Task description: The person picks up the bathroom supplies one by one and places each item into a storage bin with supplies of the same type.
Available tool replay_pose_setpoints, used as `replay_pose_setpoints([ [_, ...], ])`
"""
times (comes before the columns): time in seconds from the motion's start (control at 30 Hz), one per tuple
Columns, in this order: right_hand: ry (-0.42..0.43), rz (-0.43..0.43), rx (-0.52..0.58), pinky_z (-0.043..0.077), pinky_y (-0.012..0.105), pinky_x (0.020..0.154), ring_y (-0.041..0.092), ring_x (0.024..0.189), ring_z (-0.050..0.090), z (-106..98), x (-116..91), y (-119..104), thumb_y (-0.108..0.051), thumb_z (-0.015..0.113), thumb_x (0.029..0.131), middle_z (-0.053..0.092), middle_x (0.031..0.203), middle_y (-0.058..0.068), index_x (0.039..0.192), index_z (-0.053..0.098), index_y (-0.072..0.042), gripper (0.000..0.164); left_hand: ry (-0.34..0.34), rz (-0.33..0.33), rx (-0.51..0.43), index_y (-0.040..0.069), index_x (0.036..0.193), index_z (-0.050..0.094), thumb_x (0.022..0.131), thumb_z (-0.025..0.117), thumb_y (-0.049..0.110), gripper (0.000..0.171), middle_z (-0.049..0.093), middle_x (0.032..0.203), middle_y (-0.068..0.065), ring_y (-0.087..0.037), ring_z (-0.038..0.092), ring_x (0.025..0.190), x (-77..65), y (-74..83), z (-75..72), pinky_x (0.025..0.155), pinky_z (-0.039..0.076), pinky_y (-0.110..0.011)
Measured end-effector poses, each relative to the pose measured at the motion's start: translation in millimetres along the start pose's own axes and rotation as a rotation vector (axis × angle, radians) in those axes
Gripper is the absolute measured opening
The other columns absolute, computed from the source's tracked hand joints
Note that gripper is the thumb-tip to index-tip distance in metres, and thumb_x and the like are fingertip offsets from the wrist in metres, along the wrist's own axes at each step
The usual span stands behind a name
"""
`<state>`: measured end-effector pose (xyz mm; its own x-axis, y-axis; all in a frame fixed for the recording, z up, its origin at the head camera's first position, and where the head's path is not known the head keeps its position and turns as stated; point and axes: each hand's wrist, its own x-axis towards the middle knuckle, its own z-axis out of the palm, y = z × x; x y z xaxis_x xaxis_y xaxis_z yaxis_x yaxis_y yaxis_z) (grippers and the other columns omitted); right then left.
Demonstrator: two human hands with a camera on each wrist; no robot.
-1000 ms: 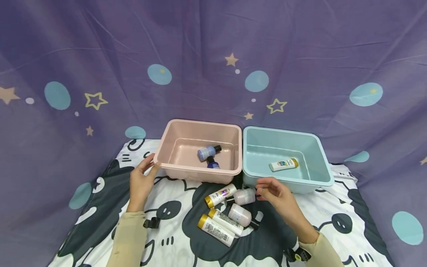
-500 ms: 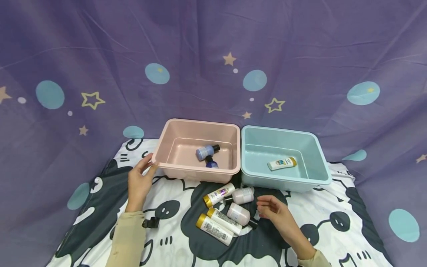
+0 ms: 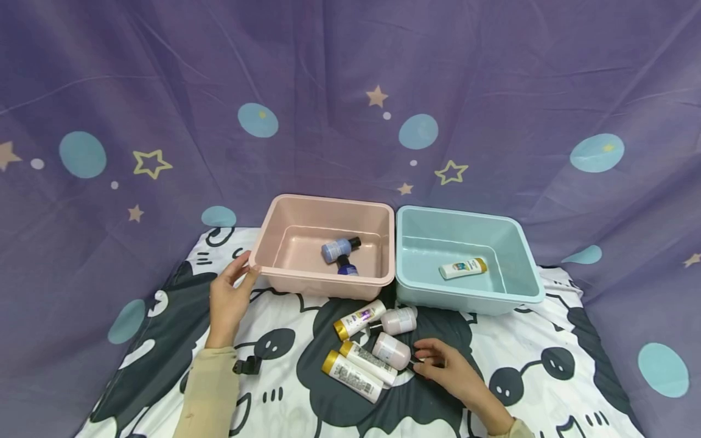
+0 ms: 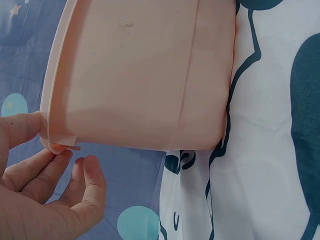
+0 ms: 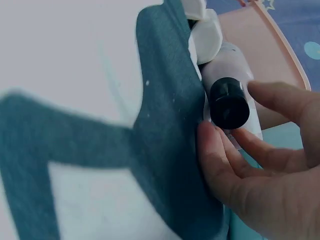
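Note:
My left hand pinches the front left rim corner of a pink plastic bin; in the left wrist view the thumb and fingertips sit on either side of that rim. Beside a pale pink bottle with a black cap is my right hand. Its thumb and fingers stand loosely around the cap, with no firm grip visible. Touching or near this bottle lie a second pale pink bottle and white bottles with gold caps.
Two blue bottles, one light and one dark, lie in the pink bin. Next to it a light blue bin holds one white bottle with a gold cap. A patterned cloth covers the surface; a purple curtain hangs behind.
My right hand has come down from the light blue bin's front edge to the lower pale pink bottle's cap. The left hand keeps its hold on the pink bin.

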<state>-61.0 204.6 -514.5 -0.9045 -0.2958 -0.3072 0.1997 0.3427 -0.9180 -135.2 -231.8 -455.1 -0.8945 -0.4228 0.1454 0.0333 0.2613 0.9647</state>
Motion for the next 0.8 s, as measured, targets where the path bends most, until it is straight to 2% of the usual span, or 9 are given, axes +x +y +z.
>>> replay_pose_setpoints([
  [0.13,-0.036,-0.035,-0.095,0.052,0.030,0.077,0.022,0.096,0.060,-0.5,1.1,3.2,-0.017,0.076,0.090,0.065,0.115,0.010,0.131,0.058,0.002,0.049,-0.003,0.002,0.004,0.006,0.139,0.060,0.096,0.071,0.019,0.046,0.061,0.135,-0.009,-0.021,0.057,0.119,-0.1,-0.1,-0.5,0.085,0.046,-0.014],
  [0.4,-0.038,-0.047,-0.095,0.052,0.029,0.076,0.021,0.093,0.061,-2.1,2.4,2.2,-0.015,0.076,0.090,0.066,0.110,0.010,0.129,0.059,0.002,0.046,0.000,0.010,-0.002,0.006,0.138,0.061,0.095,0.072,0.021,0.047,0.062,0.135,-0.008,-0.018,0.058,0.116,0.6,-1.8,-0.3,0.084,0.047,-0.014],
  [0.6,-0.027,-0.037,0.054,0.056,0.028,0.075,0.021,0.092,0.064,-2.1,2.8,1.9,-0.009,0.075,0.090,0.064,0.111,0.016,0.130,0.055,0.009,0.048,0.002,0.002,-0.015,0.007,0.138,0.062,0.095,0.072,0.020,0.046,0.062,0.135,-0.007,-0.018,0.058,0.116,1.0,-1.7,0.0,0.084,0.047,-0.014],
  [0.8,-0.013,-0.007,0.290,0.057,0.038,0.085,0.025,0.096,0.068,0.8,2.8,1.3,-0.002,0.071,0.092,0.061,0.113,0.022,0.132,0.047,0.017,0.051,0.002,0.001,-0.032,0.007,0.137,0.062,0.095,0.072,0.019,0.045,0.062,0.135,-0.008,-0.020,0.059,0.116,1.5,-1.5,0.4,0.084,0.047,-0.014],
])
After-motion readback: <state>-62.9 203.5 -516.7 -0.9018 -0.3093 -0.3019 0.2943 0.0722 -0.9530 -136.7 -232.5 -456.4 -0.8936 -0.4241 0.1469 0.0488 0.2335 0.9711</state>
